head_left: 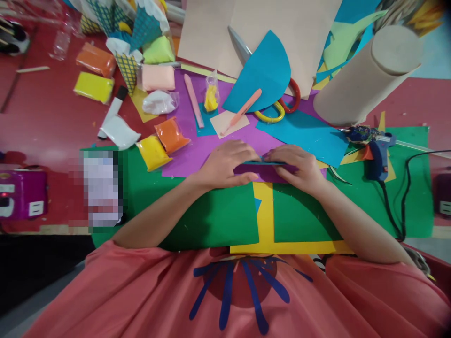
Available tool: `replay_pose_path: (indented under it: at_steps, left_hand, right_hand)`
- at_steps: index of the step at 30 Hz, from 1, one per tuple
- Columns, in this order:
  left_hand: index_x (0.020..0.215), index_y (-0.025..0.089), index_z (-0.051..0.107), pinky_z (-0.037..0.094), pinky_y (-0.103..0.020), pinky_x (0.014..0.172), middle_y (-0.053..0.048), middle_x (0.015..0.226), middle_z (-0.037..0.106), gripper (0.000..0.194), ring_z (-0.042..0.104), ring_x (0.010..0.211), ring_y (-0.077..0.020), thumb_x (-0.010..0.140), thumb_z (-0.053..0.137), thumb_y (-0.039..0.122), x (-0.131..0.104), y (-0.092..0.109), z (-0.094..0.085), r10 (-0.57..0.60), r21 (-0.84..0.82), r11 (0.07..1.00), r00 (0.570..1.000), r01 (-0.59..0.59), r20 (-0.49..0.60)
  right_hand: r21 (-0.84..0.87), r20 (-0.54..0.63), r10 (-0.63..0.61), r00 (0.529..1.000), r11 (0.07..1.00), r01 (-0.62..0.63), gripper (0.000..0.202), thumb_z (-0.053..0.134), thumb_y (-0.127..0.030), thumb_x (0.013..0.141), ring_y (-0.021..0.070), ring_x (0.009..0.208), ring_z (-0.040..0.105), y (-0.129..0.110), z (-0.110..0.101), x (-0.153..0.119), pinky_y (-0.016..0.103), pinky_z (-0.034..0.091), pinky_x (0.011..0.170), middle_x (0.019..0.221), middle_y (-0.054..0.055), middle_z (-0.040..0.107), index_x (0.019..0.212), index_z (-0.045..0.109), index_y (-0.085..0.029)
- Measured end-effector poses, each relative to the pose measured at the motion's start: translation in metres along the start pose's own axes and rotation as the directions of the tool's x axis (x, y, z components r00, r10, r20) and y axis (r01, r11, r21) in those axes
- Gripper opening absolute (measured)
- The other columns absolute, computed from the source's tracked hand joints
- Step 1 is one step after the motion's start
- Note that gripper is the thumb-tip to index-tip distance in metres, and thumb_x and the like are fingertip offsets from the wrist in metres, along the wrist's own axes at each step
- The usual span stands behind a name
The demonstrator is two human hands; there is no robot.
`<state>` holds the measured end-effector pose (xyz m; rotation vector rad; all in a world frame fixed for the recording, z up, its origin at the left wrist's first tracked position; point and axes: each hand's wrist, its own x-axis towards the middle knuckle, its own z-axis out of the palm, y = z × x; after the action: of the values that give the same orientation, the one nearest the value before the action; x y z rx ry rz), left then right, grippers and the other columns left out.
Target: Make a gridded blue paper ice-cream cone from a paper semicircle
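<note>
A thin blue strip of paper [265,163], seen nearly edge-on, spans the gap between my two hands over the purple sheet [264,175]. My left hand [227,164] holds its left end, fingers bent over it and thumb below. At the right end, my right hand [298,168] pinches it between fingers and thumb. Behind the hands lie scissors [269,115] with red and yellow handles, partly under a blue paper piece [264,70]. An orange marker [243,110] rests on a small pale card [230,123].
A blue glue gun [378,157] with its cable lies at the right, near a beige paper roll [366,75]. Coloured clay packets [153,152] and patterned cones [125,56] are at the left. Green sheets [211,216] lie under my forearms.
</note>
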<state>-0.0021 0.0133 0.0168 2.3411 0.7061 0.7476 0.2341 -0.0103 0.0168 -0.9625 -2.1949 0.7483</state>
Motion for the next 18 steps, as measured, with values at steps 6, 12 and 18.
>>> replay_pose_path:
  at_steps: [6,12,18]
  left_hand:
    - [0.064,0.019,0.056,0.042,-0.028,0.059,0.002,0.058,0.052,0.042,0.054,0.06,-0.0135,0.086,0.058,0.054,-0.002,0.0,0.013,-0.517,-0.517,0.763,0.846,0.388,-0.127]
    - [0.098,0.022,0.065,0.052,-0.038,0.089,-0.001,0.094,0.069,0.034,0.066,0.098,-0.0211,0.073,0.076,0.043,0.005,-0.004,0.021,-0.652,-0.856,0.446,0.75,0.26,-0.111]
    - [0.116,0.024,0.059,0.048,-0.047,0.103,-0.004,0.118,0.067,0.058,0.06,0.117,-0.0266,0.065,0.084,0.035,0.008,0.006,0.025,-0.629,-0.911,0.287,0.776,0.296,0.054]
  right_hand:
    - [0.346,-0.206,0.275,0.939,0.918,-0.193,0.038,0.057,-0.043,0.091,0.0168,0.079,0.072,0.002,0.004,-0.001,0.033,0.062,0.068,0.095,0.001,0.072,0.126,0.053,-0.028]
    - [0.178,-0.177,0.173,0.969,0.974,-0.141,0.058,0.046,-0.03,0.096,0.0188,0.103,0.069,0.002,0.011,-0.005,0.037,0.062,0.084,0.126,0.004,0.064,0.148,0.022,-0.038]
    - [-0.02,0.001,0.077,0.997,0.997,-0.077,0.041,0.05,-0.024,0.092,0.0236,0.104,0.068,-0.003,0.008,-0.005,0.045,0.06,0.089,0.12,0.003,0.068,0.132,0.054,-0.032]
